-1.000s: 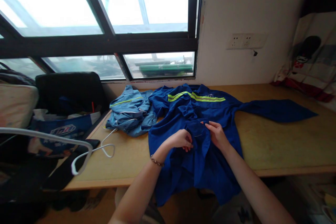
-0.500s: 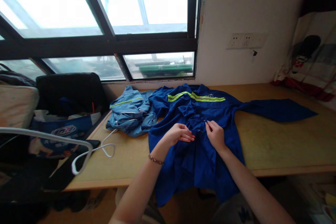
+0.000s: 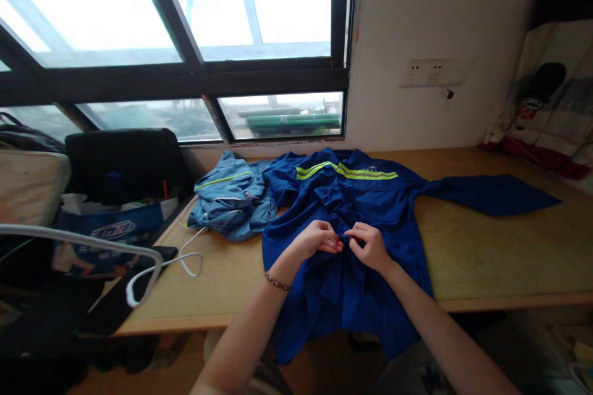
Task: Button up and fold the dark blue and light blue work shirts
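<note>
A dark blue work jacket (image 3: 393, 241) with a yellow and grey reflective stripe lies spread over the table, its lower part hanging past the front edge. Bent above its middle, my left hand (image 3: 319, 239) is closed, fingertips pinched on a fold of the cloth. My right hand (image 3: 370, 247) faces it, thumb and forefinger pressed together close to the left fingertips. Whatever sits in that right pinch is too small to make out. Left of the jacket is a crumpled light blue garment (image 3: 227, 200), touched by neither hand.
The wooden table (image 3: 491, 247) runs below a dark-framed window. A white cable (image 3: 189, 259) loops on its left part, near a white curved bar (image 3: 115, 245). Bags and a black chair back (image 3: 125, 154) crowd the left. A curtain (image 3: 551, 92) hangs at right, beside wall sockets (image 3: 435, 72).
My right hand has come down and left, its fingertips now beside those of my left hand. The small thin thing seen earlier at its fingertips no longer shows clearly. My left hand has barely moved.
</note>
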Available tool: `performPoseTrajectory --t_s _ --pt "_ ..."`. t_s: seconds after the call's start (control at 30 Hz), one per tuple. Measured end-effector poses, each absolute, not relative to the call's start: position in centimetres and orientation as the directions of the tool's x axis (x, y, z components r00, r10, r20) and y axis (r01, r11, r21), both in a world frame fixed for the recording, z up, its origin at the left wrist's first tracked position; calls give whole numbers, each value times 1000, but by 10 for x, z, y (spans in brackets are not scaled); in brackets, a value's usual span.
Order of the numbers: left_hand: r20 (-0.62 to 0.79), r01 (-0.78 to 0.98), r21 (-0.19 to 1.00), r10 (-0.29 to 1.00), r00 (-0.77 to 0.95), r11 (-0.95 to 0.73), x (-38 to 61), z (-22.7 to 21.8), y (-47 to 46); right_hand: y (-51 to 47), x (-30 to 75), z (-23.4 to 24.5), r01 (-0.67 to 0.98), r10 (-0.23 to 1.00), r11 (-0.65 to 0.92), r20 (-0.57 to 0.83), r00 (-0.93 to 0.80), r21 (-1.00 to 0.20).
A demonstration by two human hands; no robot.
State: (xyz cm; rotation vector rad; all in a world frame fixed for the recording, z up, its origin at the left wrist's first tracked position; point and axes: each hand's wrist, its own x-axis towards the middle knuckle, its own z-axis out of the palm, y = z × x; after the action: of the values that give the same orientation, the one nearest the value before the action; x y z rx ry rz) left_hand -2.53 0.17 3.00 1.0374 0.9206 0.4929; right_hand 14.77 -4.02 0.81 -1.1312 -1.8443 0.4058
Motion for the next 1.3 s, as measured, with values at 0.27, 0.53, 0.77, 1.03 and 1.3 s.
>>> performPoseTrajectory --t_s 0.27,0.53,0.77,1.03,1.3 --pt "-349 -83 876 743 571 475 -27 30 3 -30 154 10 -46 991 -27 -21 -135 -999" --pt "-288 -46 936 831 475 350 -23 27 2 -29 155 7 -172 966 -169 -128 -226 -970" --pt "-286 92 958 867 408 272 -17 29 0 -30 150 4 223 987 153 139 -76 -963" --pt "-283 96 959 870 404 268 -10 19 -2 -34 148 -3 669 939 297 336 -74 -681" --pt "-281 65 959 912 298 275 -6 10 -1 -36 143 -5 776 887 364 447 -119 -515"
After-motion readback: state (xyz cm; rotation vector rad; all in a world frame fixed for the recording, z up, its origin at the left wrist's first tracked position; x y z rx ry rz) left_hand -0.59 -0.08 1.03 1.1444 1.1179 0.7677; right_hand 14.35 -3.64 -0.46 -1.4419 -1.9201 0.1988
